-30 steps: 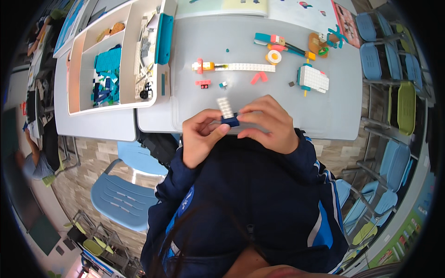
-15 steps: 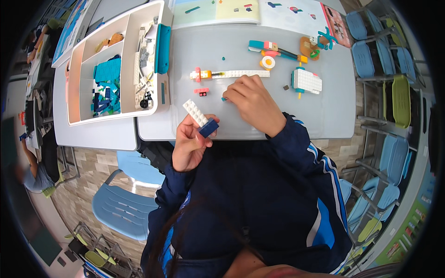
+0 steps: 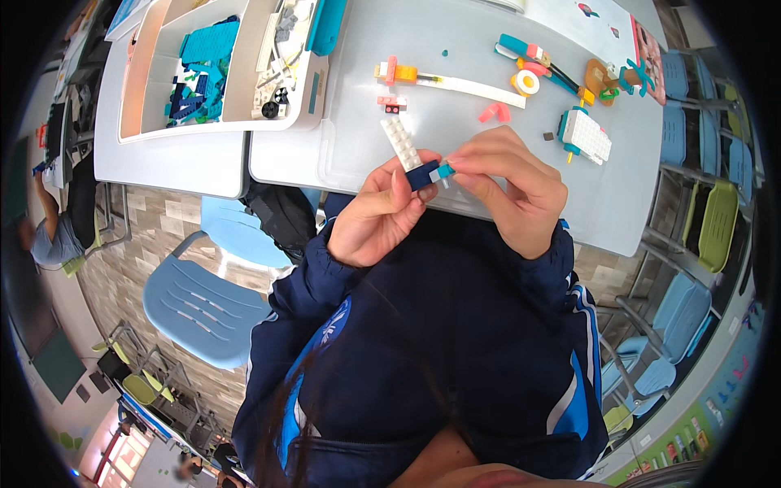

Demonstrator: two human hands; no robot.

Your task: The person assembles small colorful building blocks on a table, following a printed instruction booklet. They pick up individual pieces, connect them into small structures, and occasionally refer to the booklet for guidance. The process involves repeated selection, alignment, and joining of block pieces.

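My left hand (image 3: 378,207) grips a small assembly: a white studded plate (image 3: 400,144) joined to a dark blue brick (image 3: 421,176). At the end of that brick, my right hand (image 3: 514,185) pinches a small teal piece (image 3: 443,172), which looks to be touching it; whether the two are joined I cannot tell. Beyond my hands lies a long white strip (image 3: 480,93) with an orange and coral end (image 3: 396,71). A small coral and black piece (image 3: 392,104) is near it, and a coral curved piece (image 3: 495,112) rests to the right.
A white sorting box (image 3: 285,124) with bricks stands at the left. On the right are a white and teal block build (image 3: 584,136), a long multicoloured build (image 3: 541,61) and a brown build with a teal plant (image 3: 614,79). Blue chairs (image 3: 199,305) stand below left.
My right hand has lifted the teal piece off the table and brought it to the dark blue brick. The view has shifted, and the coral curved piece now shows.
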